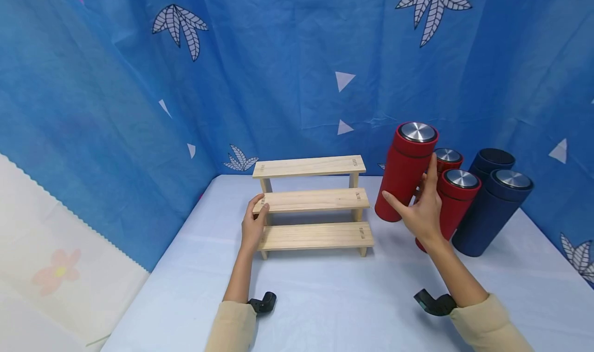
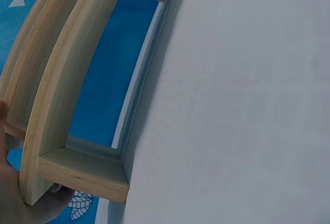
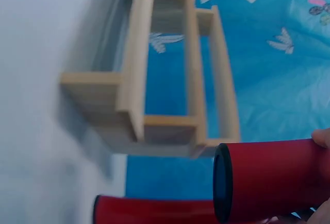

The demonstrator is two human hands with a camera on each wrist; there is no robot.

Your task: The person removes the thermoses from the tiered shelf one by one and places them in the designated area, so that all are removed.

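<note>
A three-step wooden display stand sits on the white-covered table. My left hand grips its left end at the middle step, thumb and fingers around the board's edge; the left wrist view shows fingers close by the lower boards. Off to the right, my right hand holds a red thermos flask with a silver lid, its thumb and fingers spread around the body. That flask leans slightly, and in the right wrist view its dark base is raised beside the stand. Some fingers are hidden behind it.
Two more red flasks stand behind the right hand, one nearer and one farther back. Beside them are two dark blue flasks, a front one and a rear one. A blue patterned curtain hangs behind the table.
</note>
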